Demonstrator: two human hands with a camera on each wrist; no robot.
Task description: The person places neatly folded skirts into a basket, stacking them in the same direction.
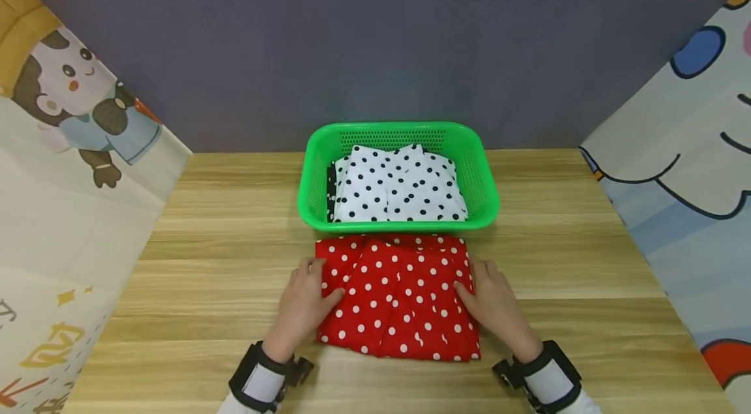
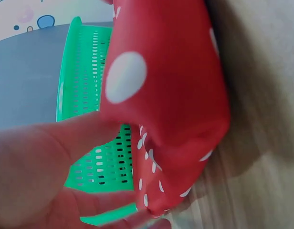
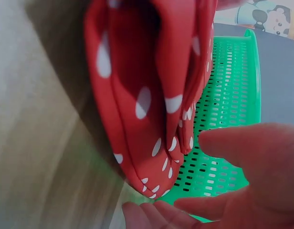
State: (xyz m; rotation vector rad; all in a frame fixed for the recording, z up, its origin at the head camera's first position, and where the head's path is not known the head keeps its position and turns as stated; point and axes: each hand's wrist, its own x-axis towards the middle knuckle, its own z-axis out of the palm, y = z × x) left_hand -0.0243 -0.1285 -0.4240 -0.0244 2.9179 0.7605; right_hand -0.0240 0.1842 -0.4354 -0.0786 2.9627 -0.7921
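Two hands at the sides of a folded red dotted cloth on the bench.

The left hand (image 1: 303, 305) grasps the left edge of the red cloth (image 1: 399, 300), thumb on top and fingers under the fold; the right hand (image 1: 491, 302) grasps the right edge likewise. The cloth lies flat between them on the bench (image 1: 193, 257). Just beyond the fingertips its far edge meets the green basket (image 1: 487, 195), which holds a folded white black-dotted cloth (image 1: 399, 186).
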